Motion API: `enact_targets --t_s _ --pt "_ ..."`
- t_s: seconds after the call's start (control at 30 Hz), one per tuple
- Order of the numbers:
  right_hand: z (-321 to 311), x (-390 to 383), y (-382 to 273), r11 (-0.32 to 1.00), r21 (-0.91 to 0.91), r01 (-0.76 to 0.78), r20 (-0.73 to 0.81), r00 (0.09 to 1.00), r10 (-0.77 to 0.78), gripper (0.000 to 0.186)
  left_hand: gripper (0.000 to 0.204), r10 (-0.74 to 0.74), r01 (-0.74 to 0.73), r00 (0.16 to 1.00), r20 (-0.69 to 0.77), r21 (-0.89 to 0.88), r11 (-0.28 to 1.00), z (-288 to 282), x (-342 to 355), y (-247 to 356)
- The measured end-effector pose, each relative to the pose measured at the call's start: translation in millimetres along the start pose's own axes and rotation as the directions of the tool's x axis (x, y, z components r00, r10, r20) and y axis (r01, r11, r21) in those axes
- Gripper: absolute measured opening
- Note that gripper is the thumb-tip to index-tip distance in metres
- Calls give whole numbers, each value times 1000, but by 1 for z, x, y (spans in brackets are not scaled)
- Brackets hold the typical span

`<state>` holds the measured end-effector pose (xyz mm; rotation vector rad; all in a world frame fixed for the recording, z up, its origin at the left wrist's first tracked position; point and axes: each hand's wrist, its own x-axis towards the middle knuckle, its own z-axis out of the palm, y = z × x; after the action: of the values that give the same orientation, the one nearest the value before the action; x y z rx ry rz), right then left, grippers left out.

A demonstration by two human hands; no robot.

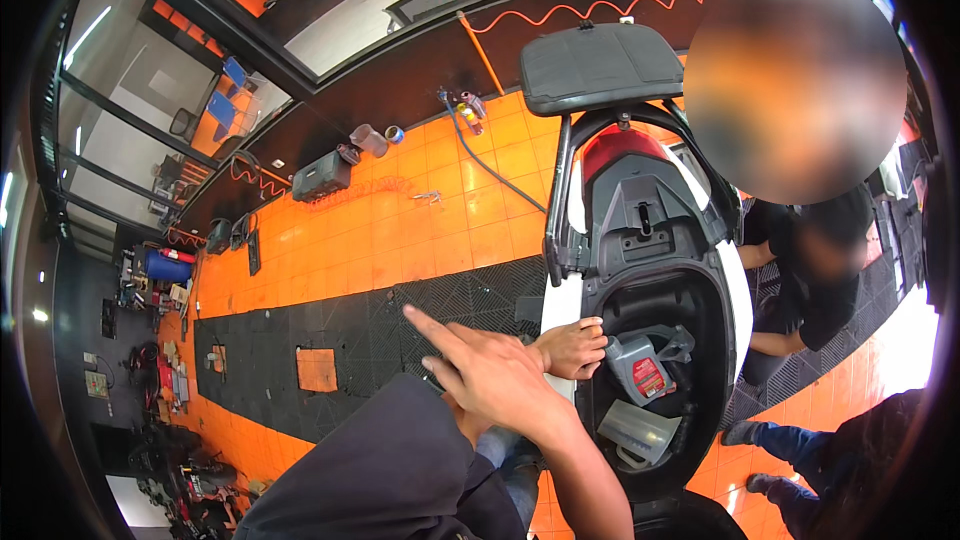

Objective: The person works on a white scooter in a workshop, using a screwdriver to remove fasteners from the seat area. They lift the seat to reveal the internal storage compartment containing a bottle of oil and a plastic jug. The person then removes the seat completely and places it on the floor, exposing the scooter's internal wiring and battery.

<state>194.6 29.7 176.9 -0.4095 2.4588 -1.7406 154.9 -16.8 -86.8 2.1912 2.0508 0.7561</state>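
Resting half-curled at the scooter's (648, 240) storage-bin rim (590, 298), stiff moulded plastic by its look, the left hand (575, 348) may or may not be clamped; I cannot tell. The right hand (490, 375) holds nothing, forefinger toward ten o'clock. From the left hand, a grey oil bottle (638, 372), probably firm, lies past three; a translucent measuring jug (640, 428), likely light and best held by its handle (632, 460), near five. Bin walls hem both; a co-worker (828, 270) crouches toward two.

The white scooter panel (561, 306) looks like glossy plastic.
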Motion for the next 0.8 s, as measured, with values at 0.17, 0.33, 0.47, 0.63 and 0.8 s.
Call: enact_targets --t_s 0.17,0.33,0.47,0.63,0.8 --pt "55 -101 112 762 581 -286 -319 782 536 25 17 -6 6 1000 4 59 998 -6 -12 0" --pt "142 -267 227 706 605 -369 -794 -214 569 22 18 -2 27 994 112 -220 975 -1 10 1" --pt "191 -325 238 472 420 -775 -813 -90 575 18 18 -88 102 985 151 -88 991 5 2 -2" --pt "153 -318 236 525 247 -814 -886 30 464 38 19 -92 66 989 114 209 976 9 3 18" --pt "168 -304 234 420 212 -882 -873 23 488 39 19 -69 47 986 152 144 988 7 4 6"
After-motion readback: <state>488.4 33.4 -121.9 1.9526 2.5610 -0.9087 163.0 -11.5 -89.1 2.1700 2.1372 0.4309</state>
